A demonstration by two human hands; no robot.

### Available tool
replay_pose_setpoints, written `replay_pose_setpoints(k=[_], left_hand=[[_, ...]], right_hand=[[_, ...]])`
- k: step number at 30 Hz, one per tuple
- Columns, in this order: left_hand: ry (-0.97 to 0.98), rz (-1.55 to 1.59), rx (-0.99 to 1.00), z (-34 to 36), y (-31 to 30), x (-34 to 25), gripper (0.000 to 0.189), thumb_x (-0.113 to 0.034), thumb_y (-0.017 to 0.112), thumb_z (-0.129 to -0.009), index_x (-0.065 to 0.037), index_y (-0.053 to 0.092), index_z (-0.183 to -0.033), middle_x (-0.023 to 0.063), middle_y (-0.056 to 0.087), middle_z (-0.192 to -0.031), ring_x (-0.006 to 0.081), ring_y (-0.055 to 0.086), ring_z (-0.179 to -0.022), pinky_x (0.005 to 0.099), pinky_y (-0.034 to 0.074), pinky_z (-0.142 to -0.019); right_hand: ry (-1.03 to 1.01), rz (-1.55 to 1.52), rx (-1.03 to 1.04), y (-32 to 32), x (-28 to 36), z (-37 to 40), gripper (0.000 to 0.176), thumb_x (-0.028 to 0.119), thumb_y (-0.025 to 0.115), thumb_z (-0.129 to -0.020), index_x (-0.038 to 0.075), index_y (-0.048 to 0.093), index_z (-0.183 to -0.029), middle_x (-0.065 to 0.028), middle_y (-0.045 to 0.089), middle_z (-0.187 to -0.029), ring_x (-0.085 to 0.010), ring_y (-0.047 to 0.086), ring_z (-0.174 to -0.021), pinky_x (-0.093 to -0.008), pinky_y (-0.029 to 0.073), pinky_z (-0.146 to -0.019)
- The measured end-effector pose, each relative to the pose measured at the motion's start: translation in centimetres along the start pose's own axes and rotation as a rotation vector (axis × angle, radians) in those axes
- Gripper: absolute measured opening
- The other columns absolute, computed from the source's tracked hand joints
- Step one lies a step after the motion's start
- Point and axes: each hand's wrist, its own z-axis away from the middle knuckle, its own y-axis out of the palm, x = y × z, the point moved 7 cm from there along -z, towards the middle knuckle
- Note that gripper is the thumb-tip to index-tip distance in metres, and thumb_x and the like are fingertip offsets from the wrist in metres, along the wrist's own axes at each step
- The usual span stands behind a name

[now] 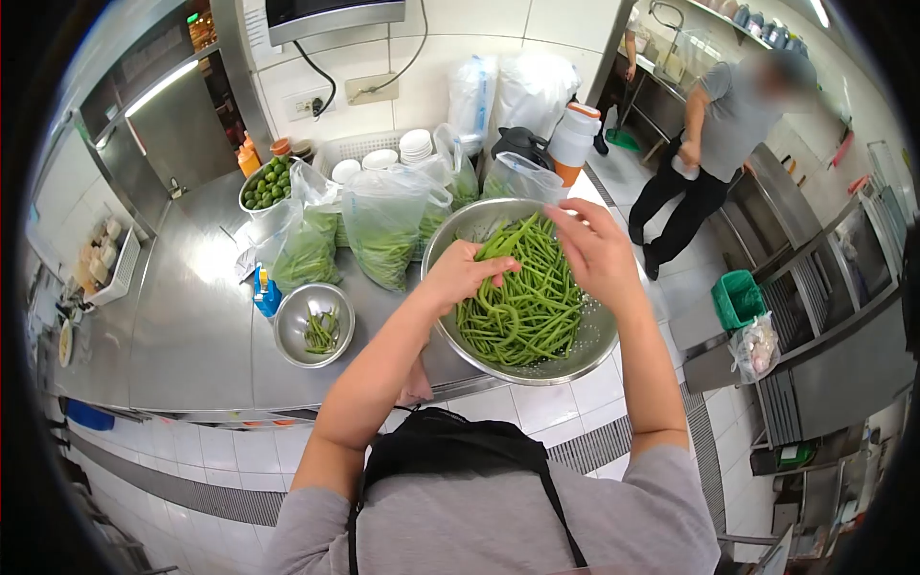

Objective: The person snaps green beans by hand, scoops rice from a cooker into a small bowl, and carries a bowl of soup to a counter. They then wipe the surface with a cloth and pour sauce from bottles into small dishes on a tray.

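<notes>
A large steel colander (586, 356) sits at the edge of the steel counter (192, 316), full of long green beans (522, 307). My left hand (465, 273) is closed on a green bean (513, 237) just above the pile, at the colander's left side. My right hand (599, 251) hovers over the colander's far side, thumb and fingertips pinched at the other end of the same bean. Both forearms reach in from below.
A small steel bowl (287, 337) with bean trimmings stands left of the colander. Clear bags of beans (383, 230) lean behind it, near a bowl of limes (266, 184) and stacked white plates (415, 146). Another person (728, 125) stands at the far right aisle near a green basket (738, 297).
</notes>
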Motion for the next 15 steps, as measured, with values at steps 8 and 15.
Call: replay_pose_setpoints(k=[8,15], left_hand=[[0.075,-0.148,-0.049,0.8,-0.7,-0.3,0.02,-0.024,0.061,-0.08,-0.006,0.067,-0.085,-0.0031,0.053,-0.06,0.0049,0.041,-0.051,0.02,0.031,-0.048],[0.079,-0.223,-0.073,0.4,-1.7,1.4,0.02,-0.025,0.061,-0.08,-0.007,0.067,-0.082,-0.0045,0.051,-0.058,0.0037,0.039,-0.048,0.0194,0.028,-0.045]], right_hand=[[-0.054,0.076,0.194,3.0,-0.8,1.0,0.017,0.005,0.06,-0.073,0.003,0.062,-0.09,-0.0041,0.058,-0.079,-0.0205,0.056,-0.07,-0.0311,0.046,-0.062],[0.166,-0.393,-0.025,3.0,-1.0,0.9,0.012,0.005,0.06,-0.074,0.002,0.064,-0.085,-0.006,0.06,-0.081,-0.0177,0.057,-0.073,-0.0285,0.044,-0.063]])
